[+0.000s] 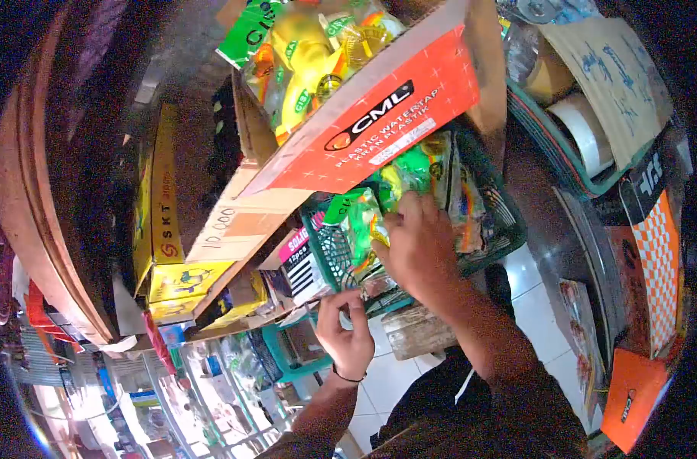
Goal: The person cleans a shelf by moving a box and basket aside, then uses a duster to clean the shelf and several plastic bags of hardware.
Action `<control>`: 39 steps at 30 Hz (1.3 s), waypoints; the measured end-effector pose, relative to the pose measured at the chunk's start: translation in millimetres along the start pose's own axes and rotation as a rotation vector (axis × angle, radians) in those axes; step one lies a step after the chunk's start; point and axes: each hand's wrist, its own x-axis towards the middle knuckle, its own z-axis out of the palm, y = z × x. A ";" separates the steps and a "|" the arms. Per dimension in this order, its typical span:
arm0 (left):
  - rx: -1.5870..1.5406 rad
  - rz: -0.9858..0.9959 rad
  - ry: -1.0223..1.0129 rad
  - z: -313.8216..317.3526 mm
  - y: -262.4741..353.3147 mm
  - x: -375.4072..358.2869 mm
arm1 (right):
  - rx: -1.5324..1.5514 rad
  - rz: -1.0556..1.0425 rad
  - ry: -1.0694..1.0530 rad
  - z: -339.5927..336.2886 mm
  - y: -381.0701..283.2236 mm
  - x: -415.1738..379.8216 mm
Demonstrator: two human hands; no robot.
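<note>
My right hand (421, 249) is in a dark green plastic basket (509, 229), its fingers curled on a clear packet (360, 233) with green and yellow plastic parts inside. More packets (448, 180) lie under and beyond the knuckles. My left hand (344, 333) is at the basket's near-left edge, thumb and fingertips pinched together. What lies between those fingertips is too small to make out. Above both hands stands a CML carton (379, 122) marked as plastic water taps, filled with bagged yellow taps (310, 57); its red flap hides part of the basket.
Yellow SKT boxes (188, 287) stand at the left on a wooden shelf. A striped box (306, 268) sits beside the basket. At the right are another basket (532, 130) with tape rolls and an orange CML box (631, 402). Below is a white tiled floor (543, 325).
</note>
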 end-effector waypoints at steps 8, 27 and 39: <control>-0.373 -0.136 -0.176 -31.3 -31.4 -22.6 | 0.849 0.153 0.188 4.1 -8.6 -51.9; -1.625 -0.784 -0.033 -254.0 -65.9 -213.1 | 0.666 0.279 -0.982 46.4 -295.9 -24.5; -1.957 -0.644 0.385 -251.9 -77.0 -194.1 | 0.587 0.111 -0.784 -17.9 -227.4 -139.1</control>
